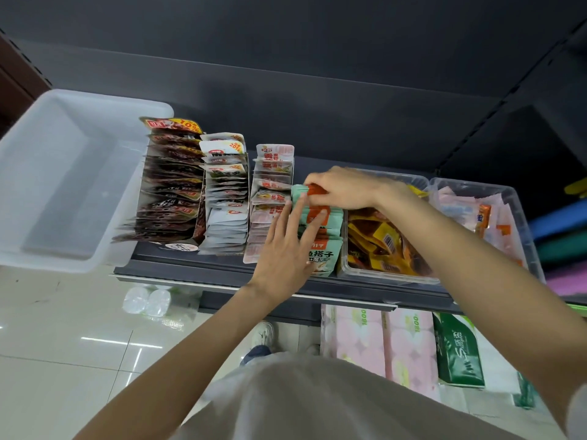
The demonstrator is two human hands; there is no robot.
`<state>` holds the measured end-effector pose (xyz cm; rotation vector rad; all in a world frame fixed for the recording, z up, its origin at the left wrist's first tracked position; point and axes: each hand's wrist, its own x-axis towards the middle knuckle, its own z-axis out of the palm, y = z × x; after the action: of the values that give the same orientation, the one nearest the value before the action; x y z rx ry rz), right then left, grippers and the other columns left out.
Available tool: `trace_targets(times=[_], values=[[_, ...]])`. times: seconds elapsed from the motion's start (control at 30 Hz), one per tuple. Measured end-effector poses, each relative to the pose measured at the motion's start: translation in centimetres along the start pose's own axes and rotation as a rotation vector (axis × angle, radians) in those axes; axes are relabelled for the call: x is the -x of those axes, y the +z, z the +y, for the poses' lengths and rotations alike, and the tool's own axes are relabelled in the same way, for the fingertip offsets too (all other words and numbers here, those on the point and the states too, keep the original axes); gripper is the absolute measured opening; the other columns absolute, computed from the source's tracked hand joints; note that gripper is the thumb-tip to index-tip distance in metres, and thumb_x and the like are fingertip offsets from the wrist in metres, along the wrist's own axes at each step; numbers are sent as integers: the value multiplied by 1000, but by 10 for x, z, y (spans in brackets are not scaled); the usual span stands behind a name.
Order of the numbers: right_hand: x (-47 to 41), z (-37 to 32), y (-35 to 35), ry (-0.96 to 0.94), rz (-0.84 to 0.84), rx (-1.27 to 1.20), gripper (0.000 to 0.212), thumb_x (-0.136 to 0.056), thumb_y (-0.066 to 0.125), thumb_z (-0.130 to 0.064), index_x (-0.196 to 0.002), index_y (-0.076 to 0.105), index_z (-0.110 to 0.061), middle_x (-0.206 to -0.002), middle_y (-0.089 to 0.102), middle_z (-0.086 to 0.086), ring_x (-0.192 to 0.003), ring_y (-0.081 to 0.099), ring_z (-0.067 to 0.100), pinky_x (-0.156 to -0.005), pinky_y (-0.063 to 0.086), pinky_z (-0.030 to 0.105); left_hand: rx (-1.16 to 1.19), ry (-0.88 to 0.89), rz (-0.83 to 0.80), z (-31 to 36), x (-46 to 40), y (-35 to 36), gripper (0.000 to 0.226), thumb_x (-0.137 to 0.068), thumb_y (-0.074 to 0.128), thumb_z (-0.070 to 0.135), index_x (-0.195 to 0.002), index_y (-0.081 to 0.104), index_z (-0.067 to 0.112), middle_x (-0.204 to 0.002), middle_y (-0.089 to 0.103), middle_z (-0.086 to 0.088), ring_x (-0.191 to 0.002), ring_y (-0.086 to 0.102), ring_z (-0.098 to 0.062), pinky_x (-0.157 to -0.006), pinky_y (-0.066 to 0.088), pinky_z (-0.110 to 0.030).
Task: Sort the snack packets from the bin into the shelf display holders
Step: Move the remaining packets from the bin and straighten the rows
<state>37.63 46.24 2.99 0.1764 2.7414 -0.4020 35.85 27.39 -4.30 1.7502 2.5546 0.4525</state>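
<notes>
A row of mint-green snack packets [327, 246] with orange labels stands on the dark shelf [222, 271]. My left hand [286, 249] lies on the front of this row, its straight fingers spread between the packets. My right hand [343, 188] reaches over the back of the row and pinches a green and orange packet [313, 189] at its top. To the left stand three display holders: dark red packets [171, 192], white packets [227, 198] and pale pink packets [271, 198]. The white plastic bin [63, 185] sits at the far left and looks empty.
Right of the green row a clear tub [387, 277] holds yellow and brown packets, and another clear tub [521, 223] holds pink and orange ones. Below the shelf stand pink tissue packs [381, 341], a green pack [457, 350] and clear bottles [149, 301]. Tiled floor lies at the left.
</notes>
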Motion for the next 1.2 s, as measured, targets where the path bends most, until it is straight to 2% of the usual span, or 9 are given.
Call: trace_targets(times=[0.23, 0.37, 0.47, 0.6, 0.67, 0.77, 0.87, 1.07, 1.2], values=[[17, 9, 17, 57, 70, -115, 29, -104, 28, -35, -109, 51, -18, -94, 67, -1, -85, 65, 14, -81, 50, 32, 567, -191, -6, 9, -4, -3, 89, -90, 60, 22, -150, -5, 20, -157, -13, -4, -145, 12, -22, -104, 35, -27], [4, 6, 19, 72, 78, -54, 27, -104, 27, -32, -100, 49, -18, -83, 65, -1, -74, 64, 15, -80, 46, 32, 772, -366, -39, 11, -14, -3, 100, -83, 67, 10, -150, -7, 15, -159, -5, -1, -145, -3, -11, -104, 15, -7], [1, 11, 15, 68, 84, -120, 24, -104, 33, -30, -91, 51, -19, -80, 63, -6, -71, 62, 11, -72, 48, 33, 813, -400, -64, 10, -17, -3, 104, -80, 70, 6, -151, -6, 14, -159, -1, 0, -145, -3, -11, -112, 17, -20], [2, 10, 9, 84, 9, -121, 25, -103, 35, -31, -91, 53, -19, -85, 64, -5, -76, 61, 12, -74, 47, 34, 811, -371, -110, 9, -13, -5, 105, -80, 70, 7, -150, -8, 15, -159, -2, 1, -145, 1, -11, -109, 17, -17], [3, 4, 8, 67, 26, -21, 24, -103, 32, -32, -99, 52, -19, -89, 65, -5, -75, 60, 11, -76, 47, 33, 856, -375, -106, 8, -14, -5, 106, -79, 72, 9, -151, -5, 18, -159, 3, 1, -146, 5, -12, -116, 19, -30], [9, -1, 14, 33, 199, 24, 22, -101, 40, -28, -115, 55, -19, -105, 62, -4, -95, 60, 13, -89, 45, 34, 1009, -395, -74, 8, -16, -7, 100, -70, 72, 19, -143, 9, 42, -152, 26, 1, -141, 26, -14, -112, 33, -44], [18, 0, 26, 71, 391, 5, 32, -100, 43, -29, -127, 55, -18, -122, 54, 1, -115, 48, 16, -99, 40, 36, 1142, -453, -69, 11, -16, -8, 95, -69, 65, 39, -146, 9, 41, -150, 30, 2, -137, 33, -15, -110, 35, -46], [15, -8, 39, 91, 416, 57, 30, -102, 36, -24, -113, 63, -19, -107, 66, 1, -101, 62, 20, -99, 38, 42, 1202, -493, -57, 13, -22, -4, 87, -74, 59, 53, -146, 12, 42, -152, 29, 0, -138, 32, -17, -110, 33, -49], [28, -13, 43, 281, 667, -333, 35, -101, 43, -23, -135, 50, -18, -139, 49, 0, -129, 43, 13, -110, 33, 30, 1240, -534, -37, 17, -24, -18, 66, -84, 57, 45, -141, 25, 39, -146, 38, 7, -136, 35, -12, -111, 33, -46]])
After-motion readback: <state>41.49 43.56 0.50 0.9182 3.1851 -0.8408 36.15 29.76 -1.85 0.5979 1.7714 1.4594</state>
